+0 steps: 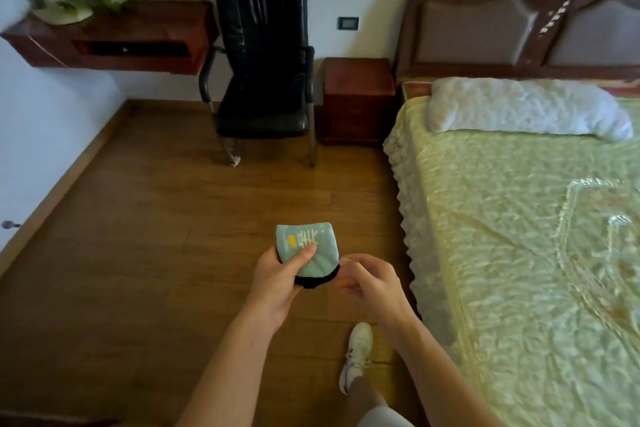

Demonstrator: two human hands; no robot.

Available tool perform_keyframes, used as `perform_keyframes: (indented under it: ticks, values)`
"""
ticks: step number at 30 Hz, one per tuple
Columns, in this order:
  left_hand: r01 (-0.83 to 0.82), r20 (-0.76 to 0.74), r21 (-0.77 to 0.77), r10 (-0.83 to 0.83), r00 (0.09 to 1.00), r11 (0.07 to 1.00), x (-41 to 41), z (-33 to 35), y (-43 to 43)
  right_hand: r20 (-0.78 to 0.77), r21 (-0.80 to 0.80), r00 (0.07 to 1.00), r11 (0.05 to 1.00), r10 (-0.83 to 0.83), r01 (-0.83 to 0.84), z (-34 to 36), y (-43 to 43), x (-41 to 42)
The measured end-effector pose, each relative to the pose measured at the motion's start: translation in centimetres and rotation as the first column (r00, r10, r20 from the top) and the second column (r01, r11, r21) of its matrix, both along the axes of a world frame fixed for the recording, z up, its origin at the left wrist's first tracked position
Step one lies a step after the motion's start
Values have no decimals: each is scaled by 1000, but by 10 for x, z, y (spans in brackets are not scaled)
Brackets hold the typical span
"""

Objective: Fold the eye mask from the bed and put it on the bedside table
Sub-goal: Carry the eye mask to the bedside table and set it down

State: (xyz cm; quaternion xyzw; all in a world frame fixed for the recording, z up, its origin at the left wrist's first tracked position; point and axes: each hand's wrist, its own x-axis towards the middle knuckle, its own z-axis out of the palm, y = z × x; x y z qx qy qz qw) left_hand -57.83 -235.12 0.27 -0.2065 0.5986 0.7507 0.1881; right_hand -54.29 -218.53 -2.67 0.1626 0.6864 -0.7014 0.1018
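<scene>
Left hand [277, 279] pinches folded eye mask [308, 250], floor [138, 236] open.

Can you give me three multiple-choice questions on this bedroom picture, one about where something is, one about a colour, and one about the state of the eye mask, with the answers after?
1. Where does the bedside table stand?
A. Between the black chair and the bed
B. At the foot of the bed
C. Under the wall shelf

2. What colour is the printed face of the eye mask?
A. Red
B. Pale green
C. Dark blue

3. What state is the eye mask in?
A. Lying flat on the bed
B. Resting on the bedside table
C. Folded, held over the floor

Answers:
1. A, the table sits beside the headboard with the chair on its other side.
2. B, the face is pale green with a black edge below.
3. C, the left hand pinches it folded, thumb on top, while the right hand is at its black edge.
</scene>
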Motion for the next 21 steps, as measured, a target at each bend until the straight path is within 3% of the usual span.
perform_keyframes:
  ticks: [11, 21]
  values:
    - [36, -22, 20, -35, 999, 999, -221, 18, 117, -41, -25, 999, 999, -35, 34, 14, 112, -221]
    - [63, 25, 18, -64, 998, 998, -378, 3, 163, 22, -59, 997, 995, -76, 77, 1, 156, -364]
